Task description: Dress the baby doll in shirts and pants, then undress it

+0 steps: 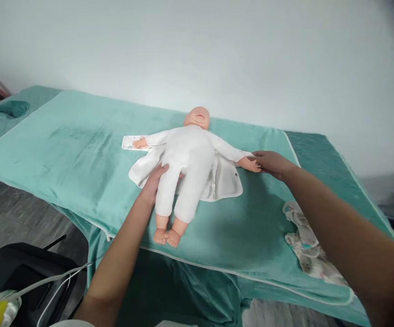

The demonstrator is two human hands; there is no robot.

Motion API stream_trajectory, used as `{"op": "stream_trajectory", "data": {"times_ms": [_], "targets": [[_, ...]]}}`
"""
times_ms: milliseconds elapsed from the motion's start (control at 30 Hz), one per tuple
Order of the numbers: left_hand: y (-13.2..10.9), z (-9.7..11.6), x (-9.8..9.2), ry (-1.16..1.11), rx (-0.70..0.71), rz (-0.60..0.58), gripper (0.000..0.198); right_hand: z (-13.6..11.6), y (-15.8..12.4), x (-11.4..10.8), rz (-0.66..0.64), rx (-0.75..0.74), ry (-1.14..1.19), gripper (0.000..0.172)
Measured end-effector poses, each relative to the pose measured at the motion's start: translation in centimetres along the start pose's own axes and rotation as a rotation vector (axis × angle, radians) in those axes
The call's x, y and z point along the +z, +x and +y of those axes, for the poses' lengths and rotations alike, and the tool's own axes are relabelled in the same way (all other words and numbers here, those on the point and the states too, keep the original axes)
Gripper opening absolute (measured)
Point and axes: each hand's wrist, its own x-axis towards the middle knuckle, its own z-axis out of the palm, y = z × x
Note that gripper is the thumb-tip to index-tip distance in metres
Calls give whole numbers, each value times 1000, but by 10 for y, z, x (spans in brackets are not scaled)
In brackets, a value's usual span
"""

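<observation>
Smooth plastic doll head (197,119), matt cloth doll body (190,149), velvety cover (81,141)

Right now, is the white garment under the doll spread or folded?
Spread: the white garment shows beyond both sides of the doll, on the green cover, with neither panel closed over its torso.

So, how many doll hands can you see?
2. One doll hand lies over the printed end of the white cloth, on the picture's left; the other doll hand is next to the person's right hand, on the picture's right.
</observation>
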Motion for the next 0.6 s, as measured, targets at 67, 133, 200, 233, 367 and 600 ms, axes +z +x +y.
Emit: {"op": "stream_trajectory", "data": {"times_ms": [67, 133, 200, 233, 367, 600], "targets": [[0, -1, 0, 1, 11, -4, 36, 1, 3, -1, 32, 39, 171, 17], [1, -1, -1, 3, 22, -11, 35, 3, 7, -3, 105, 27, 301, 21], [1, -2, 0, 9, 29, -14, 34, 6, 10, -5, 198, -34, 287, 22], [1, -1, 0, 13, 31, -15, 33, 9, 11, -5, 231, -48, 245, 21], [0, -1, 2, 14, 48, -27, 32, 21, 14, -8, 286, -15, 23, 21], [6, -9, 0, -32, 103, -87, 51, -1, 4, 8, 441, -134, -177, 14]]}}
